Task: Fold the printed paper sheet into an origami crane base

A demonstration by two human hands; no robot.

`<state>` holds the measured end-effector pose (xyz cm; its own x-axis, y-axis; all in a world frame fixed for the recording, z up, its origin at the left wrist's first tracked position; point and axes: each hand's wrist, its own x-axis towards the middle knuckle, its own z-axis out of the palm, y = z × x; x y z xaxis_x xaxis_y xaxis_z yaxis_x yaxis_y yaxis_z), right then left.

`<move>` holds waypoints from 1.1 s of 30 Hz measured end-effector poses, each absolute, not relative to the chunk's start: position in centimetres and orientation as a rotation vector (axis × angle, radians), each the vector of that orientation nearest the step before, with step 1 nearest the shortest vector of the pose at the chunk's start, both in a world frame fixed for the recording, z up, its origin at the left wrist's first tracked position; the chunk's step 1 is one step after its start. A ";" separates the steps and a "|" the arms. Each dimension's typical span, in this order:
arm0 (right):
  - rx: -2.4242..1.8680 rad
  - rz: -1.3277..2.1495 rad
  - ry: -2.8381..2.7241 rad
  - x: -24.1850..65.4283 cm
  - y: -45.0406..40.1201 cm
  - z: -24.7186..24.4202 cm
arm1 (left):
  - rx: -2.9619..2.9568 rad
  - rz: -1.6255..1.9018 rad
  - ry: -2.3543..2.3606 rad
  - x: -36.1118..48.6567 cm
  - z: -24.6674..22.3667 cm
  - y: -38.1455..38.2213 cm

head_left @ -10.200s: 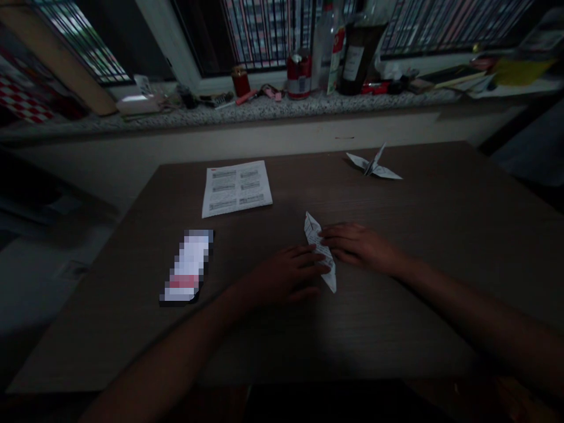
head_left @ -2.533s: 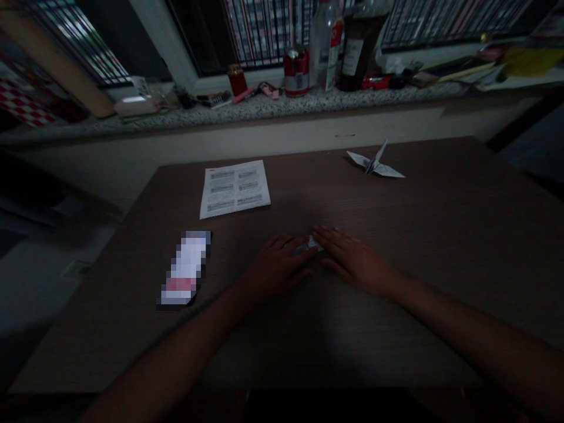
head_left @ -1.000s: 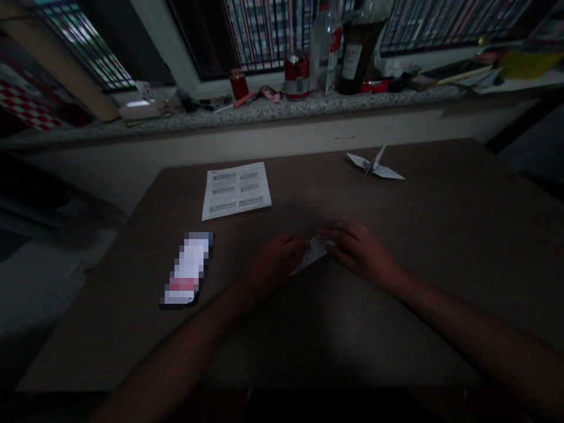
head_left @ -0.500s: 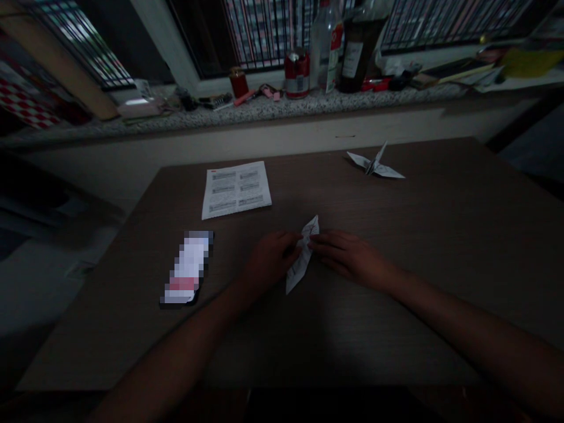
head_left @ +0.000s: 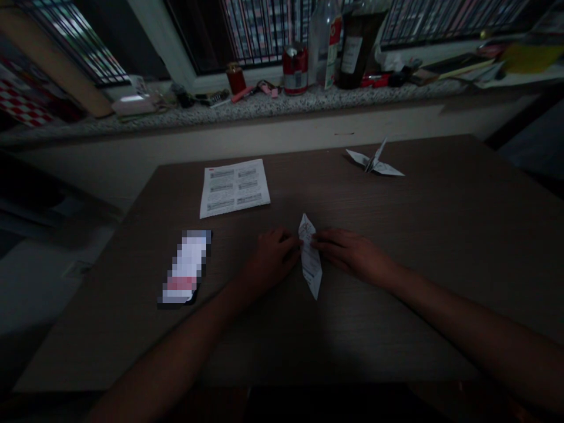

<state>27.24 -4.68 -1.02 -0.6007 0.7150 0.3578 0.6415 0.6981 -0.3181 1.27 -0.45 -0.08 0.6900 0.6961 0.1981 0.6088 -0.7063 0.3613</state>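
Note:
A narrow, pointed piece of folded printed paper lies on the brown table, its long axis running nearly away from me. My left hand is at its left edge, fingers bent and closed on that side. On the right edge rest the fingertips of my right hand, the fingers pressed together. Both hands touch the paper a little above its middle. A folded paper crane with spread wings stands at the back right of the table.
A printed sheet lies at the back left, with a phone nearer me, its screen blurred. Behind the table, a stone sill bears a red can, bottles and small clutter.
The folded paper has turned: its near tip has swung from left to right and its far tip has moved left. My hands stay beside it, almost in place.

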 end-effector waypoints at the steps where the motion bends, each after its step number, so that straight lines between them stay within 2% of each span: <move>1: -1.037 0.218 -2.444 27.2 -4.7 -1.1 | 2.643 0.469 1.038 1.3 -0.1 -0.4; 19: -1.014 0.391 -2.297 27.4 -4.7 -1.6 | 2.824 0.477 0.797 1.2 0.0 -0.4; 33: -1.021 0.361 -2.344 27.2 -4.8 -1.5 | 2.826 0.419 0.860 1.4 -0.1 -0.5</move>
<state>27.21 -4.80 -1.54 -0.5589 0.7373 0.3796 0.5888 0.6752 -0.4443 1.45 -0.47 -0.10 0.7958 0.5646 0.2188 0.5204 -0.8225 0.2294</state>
